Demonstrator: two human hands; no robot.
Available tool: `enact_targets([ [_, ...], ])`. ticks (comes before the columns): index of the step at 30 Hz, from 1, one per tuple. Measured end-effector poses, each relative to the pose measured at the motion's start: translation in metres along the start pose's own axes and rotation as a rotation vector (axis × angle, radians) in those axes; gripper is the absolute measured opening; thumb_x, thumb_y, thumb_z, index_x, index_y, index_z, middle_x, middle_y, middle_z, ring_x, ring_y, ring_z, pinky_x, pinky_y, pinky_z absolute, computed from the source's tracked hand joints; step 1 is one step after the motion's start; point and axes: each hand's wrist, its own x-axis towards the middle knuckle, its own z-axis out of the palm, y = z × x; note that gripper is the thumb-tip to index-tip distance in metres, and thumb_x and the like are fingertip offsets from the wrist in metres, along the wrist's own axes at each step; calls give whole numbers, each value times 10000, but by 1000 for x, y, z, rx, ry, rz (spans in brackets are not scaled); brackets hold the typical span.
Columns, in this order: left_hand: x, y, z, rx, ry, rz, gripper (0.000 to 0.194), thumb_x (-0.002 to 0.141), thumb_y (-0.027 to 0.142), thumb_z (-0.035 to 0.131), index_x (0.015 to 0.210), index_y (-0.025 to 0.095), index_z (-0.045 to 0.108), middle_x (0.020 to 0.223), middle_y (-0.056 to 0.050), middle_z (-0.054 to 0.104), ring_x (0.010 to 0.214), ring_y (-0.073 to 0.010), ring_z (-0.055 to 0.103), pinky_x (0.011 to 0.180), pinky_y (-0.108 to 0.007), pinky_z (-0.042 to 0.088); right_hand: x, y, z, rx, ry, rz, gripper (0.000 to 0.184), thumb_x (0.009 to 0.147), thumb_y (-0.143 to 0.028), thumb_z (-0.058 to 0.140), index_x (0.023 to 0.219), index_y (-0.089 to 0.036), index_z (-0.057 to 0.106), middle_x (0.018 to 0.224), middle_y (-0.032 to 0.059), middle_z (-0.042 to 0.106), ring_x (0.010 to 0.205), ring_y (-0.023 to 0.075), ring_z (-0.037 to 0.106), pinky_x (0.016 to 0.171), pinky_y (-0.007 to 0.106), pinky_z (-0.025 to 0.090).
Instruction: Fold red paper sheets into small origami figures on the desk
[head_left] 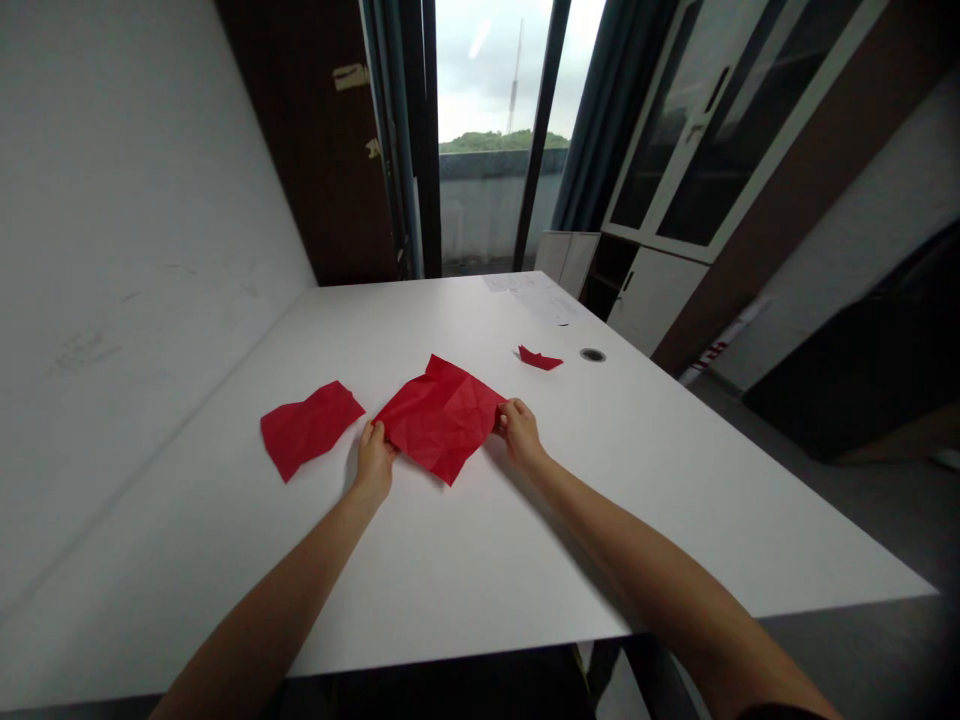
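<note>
Between my two hands is a creased sheet of red paper (pixel 442 415), opened out and turned with one corner toward me. My left hand (pixel 376 460) pinches its left corner, and my right hand (pixel 519 428) pinches the right corner. Fold lines run across its surface. To the left, a second creased red paper sheet (pixel 311 430) lies on the white table (pixel 465 580), apart from my left hand. Beyond my right hand sits a small folded red paper boat (pixel 540 359).
A round cable hole (pixel 592 355) is set in the table near its right edge. White printed papers (pixel 534 297) lie at the far end. A white wall (pixel 135 300) borders the left side, and a cabinet (pixel 660 290) stands beyond the right edge.
</note>
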Motion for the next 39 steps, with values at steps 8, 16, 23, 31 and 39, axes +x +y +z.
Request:
enact_targets([
  [8,2,-3,-3,22,3,-2,141,886,330,570,978,227,541,1011,-70,678,902,-216,669,764,-349,548,7,5,-6,-73,50,-43,237,737,-346,661,906,-232,540,779,-6,613,661,159,592,583,281,497],
  [16,-3,4,0,119,-52,30,174,858,361,622,907,216,540,903,-34,635,802,-181,624,720,-303,522,11,-1,-8,-331,68,-317,201,826,-390,605,932,-219,601,920,14,632,851,171,585,770,302,480],
  [23,-8,11,2,341,-168,153,273,884,462,591,863,201,514,779,6,539,652,-128,512,592,-231,438,5,-18,-8,-508,-91,-318,332,867,-484,581,1050,-219,661,941,43,688,854,207,618,809,339,474],
  [31,-10,12,4,466,-259,182,359,891,538,563,819,196,483,743,17,488,628,-119,451,579,-228,393,-1,-17,-5,-439,-262,-93,291,814,-477,639,894,-204,698,875,41,714,804,216,642,735,319,489],
  [39,-11,13,5,469,-234,167,368,887,547,559,805,195,490,735,13,495,641,-129,454,599,-237,393,0,-13,-6,-335,-212,-35,292,767,-482,681,773,-193,634,675,-5,627,598,153,535,550,262,396],
])
